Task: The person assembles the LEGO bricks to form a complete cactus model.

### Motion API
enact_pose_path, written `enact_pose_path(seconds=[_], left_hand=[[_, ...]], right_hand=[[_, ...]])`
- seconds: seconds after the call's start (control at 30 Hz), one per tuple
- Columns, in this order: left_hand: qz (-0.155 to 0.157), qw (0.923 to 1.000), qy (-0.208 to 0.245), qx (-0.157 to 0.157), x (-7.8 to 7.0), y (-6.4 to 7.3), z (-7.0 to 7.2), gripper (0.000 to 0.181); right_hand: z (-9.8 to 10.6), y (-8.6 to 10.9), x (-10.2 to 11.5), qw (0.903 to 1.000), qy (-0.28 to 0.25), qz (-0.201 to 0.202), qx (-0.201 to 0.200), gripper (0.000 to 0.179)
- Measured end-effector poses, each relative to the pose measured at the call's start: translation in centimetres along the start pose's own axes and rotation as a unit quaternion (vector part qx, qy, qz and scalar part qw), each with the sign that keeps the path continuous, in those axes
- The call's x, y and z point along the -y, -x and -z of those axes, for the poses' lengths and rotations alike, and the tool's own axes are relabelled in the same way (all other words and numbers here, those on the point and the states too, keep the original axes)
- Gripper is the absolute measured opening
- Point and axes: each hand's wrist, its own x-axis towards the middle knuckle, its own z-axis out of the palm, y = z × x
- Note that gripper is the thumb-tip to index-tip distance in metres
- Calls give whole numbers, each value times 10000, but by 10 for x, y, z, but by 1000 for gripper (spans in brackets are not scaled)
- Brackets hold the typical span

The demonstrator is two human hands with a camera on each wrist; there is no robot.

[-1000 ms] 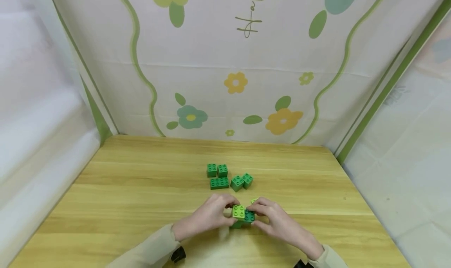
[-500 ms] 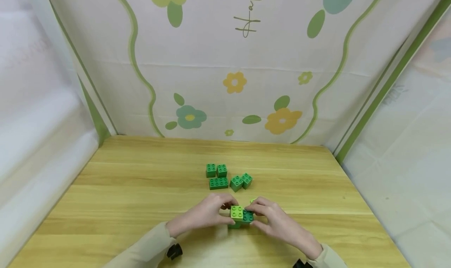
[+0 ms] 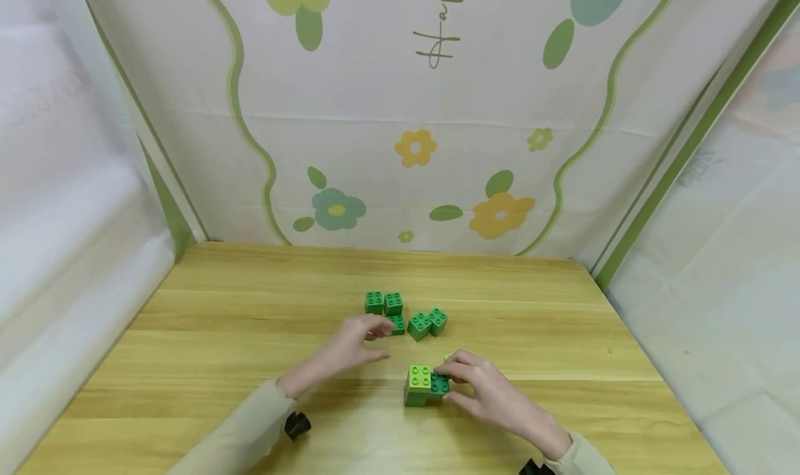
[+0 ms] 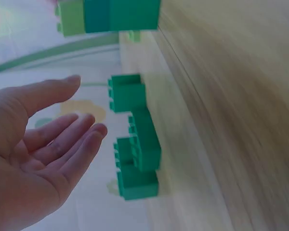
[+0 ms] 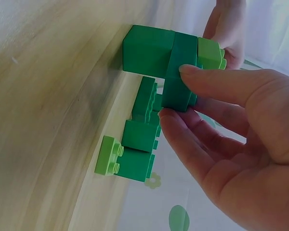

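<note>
My right hand (image 3: 494,392) pinches the overhanging end of a dark green building brick (image 5: 177,91) between thumb and fingers. That brick lies across a taller green brick (image 5: 147,50), and a lime brick (image 3: 419,376) caps its other end. Away from this small stack, my left hand (image 3: 350,346) hovers with fingers extended and nothing in its grasp. It overlaps the left part of a long green brick (image 3: 396,324) in the head view. In the left wrist view, the left hand's fingertips (image 4: 98,130) stand apart from the green bricks.
Behind the long brick sit two square green bricks, a left one (image 3: 373,301) and a right one (image 3: 393,303). Two more green bricks (image 3: 419,326) stand to its right. A low lime brick (image 5: 107,156) lies beyond the right hand. Printed fabric walls (image 3: 350,135) enclose the wooden table (image 3: 250,280).
My left hand has let go of the stack and moved left and forward toward the loose green bricks. The right hand keeps its hold, with the stack in place.
</note>
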Motion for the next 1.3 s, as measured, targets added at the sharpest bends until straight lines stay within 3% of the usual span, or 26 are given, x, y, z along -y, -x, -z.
enact_pose_path(seconds=[0.3, 0.7, 1.3], left_hand=[[642, 9967, -310, -399, 19, -4, 5, 38], [1124, 9897, -864, -180, 32, -16, 0, 34], [986, 9880, -1191, 7, 34, -21, -4, 31]], right_hand=[[-1, -1, -1, 9999, -34, 132, -32, 37], [-2, 0, -1, 9998, -88, 177, -18, 35], [0, 0, 1, 9998, -132, 156, 64, 34]])
